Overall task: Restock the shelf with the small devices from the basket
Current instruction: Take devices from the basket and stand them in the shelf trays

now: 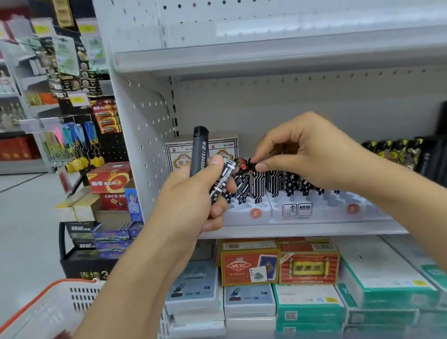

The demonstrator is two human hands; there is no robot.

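Partway: left hand (192, 196) grips two devices (201, 155); right hand (304, 152) pinches patterned device (246, 165) into display tray (250, 215) beneath it. Tray slots under right wrist unfilled; basket (41, 317) below left forearm.

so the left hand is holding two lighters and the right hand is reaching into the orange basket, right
Not quite. The head view shows the right hand at the middle shelf, pinching the top of a lighter standing in the white display tray, not in the orange basket. The left hand does grip two lighters.
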